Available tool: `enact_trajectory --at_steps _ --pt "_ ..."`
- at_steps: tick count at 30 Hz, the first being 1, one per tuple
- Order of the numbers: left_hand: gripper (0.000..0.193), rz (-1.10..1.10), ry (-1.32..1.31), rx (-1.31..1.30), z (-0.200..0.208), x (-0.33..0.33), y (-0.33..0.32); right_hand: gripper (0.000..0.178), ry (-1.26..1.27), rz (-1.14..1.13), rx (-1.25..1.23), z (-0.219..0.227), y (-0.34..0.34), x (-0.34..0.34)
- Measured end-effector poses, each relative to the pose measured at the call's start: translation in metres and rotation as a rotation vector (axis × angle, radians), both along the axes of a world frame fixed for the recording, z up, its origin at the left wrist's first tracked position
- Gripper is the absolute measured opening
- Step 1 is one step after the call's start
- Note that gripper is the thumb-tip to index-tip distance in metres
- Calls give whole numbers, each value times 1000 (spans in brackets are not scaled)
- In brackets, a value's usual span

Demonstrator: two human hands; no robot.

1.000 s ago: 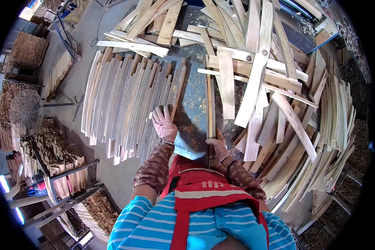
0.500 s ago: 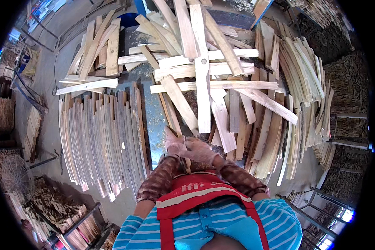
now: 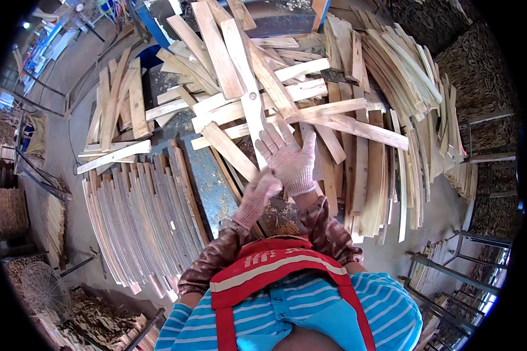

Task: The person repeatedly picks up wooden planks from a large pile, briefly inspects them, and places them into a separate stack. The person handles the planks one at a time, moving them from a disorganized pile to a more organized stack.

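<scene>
My left hand (image 3: 256,200), in a pale knitted glove, is at the near end of a long light plank with a knot (image 3: 252,96). Its fingers are smeared by motion, so any grip is hidden. Just right of it, my right hand (image 3: 290,161), gloved alike, is open with its fingers spread, over the near edge of the board heap and beside the knotted plank. A shorter board (image 3: 229,150) slants down toward my left hand from the upper left. Beyond my right hand, several boards (image 3: 334,110) lie crossed over one another.
Thin slats stand in a packed row (image 3: 137,216) at the left. More long boards (image 3: 372,187) lie at the right, near a curved stack (image 3: 401,73). A blue bench surface (image 3: 212,190) strewn with wood chips shows between. A wire fan (image 3: 44,292) stands lower left.
My hands, close together near my apron before, have moved forward and apart. The right hand has spread over the boards. The whole view has turned, shifting the heap leftward.
</scene>
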State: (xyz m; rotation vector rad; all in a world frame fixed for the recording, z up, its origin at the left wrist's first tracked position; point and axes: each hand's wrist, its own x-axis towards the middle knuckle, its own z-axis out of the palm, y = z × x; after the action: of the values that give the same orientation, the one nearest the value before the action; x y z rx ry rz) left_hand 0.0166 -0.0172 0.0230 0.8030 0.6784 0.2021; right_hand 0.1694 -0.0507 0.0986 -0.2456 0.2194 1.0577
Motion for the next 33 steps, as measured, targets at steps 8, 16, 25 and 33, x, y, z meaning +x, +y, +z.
enact_trajectory --at_steps 8,16,25,33 --pt "34 213 -19 -284 19 44 -30 88 -186 -129 -105 -47 7 3" --pt "55 170 -156 -271 55 56 -1 83 -146 6 -57 -31 33 11" --pt "34 183 222 -161 14 95 43 57 -374 -207 -318 -91 80 38" --pt "41 348 320 504 -42 93 115 38 -647 -302 -781 -111 35 76"
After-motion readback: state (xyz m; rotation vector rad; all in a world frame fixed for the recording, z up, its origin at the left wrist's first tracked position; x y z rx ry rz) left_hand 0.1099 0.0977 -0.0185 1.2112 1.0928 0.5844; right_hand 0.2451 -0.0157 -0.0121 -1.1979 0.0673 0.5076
